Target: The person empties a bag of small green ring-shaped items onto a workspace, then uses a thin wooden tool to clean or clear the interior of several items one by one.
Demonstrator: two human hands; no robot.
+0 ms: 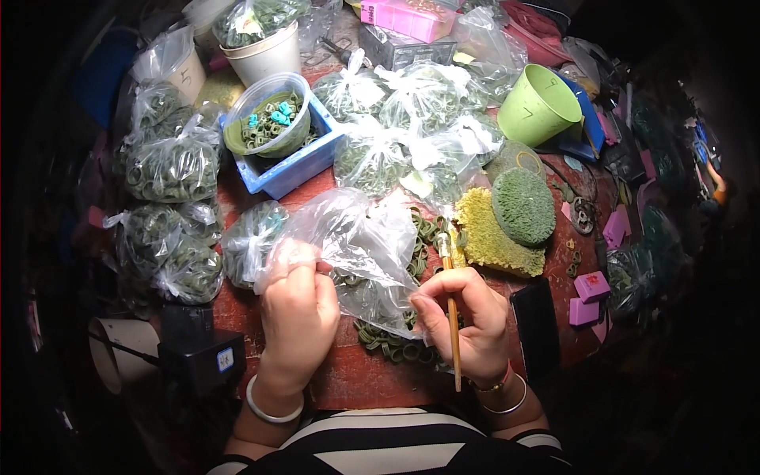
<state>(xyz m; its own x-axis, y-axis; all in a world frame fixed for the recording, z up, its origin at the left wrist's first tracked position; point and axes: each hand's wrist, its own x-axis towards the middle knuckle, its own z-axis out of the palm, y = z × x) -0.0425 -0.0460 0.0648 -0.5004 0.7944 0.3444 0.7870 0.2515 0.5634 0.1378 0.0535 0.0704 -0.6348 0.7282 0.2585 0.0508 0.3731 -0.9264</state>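
Observation:
My left hand [300, 309] grips the left edge of a clear plastic bag [356, 237], its fingers partly behind the film. At the bag's lower right corner, my right hand [466, 320] pinches the film between thumb and finger. A thin wooden-handled brush [453, 332] also rests in the right hand, standing nearly upright with its metal collar at the top. Under and beside the bag lies a pile of dark green rings [404, 347], partly hidden by the film. Whether any rings are inside this bag I cannot tell.
Tied bags of green rings [172, 169] crowd the left and back. A clear tub [267, 119] sits in a blue bin [291, 172]. Yellow [499, 237] and green sponge-like pads [523, 206], a green cup [539, 105], a black flat object [535, 329] and pink boxes [591, 287] stand right.

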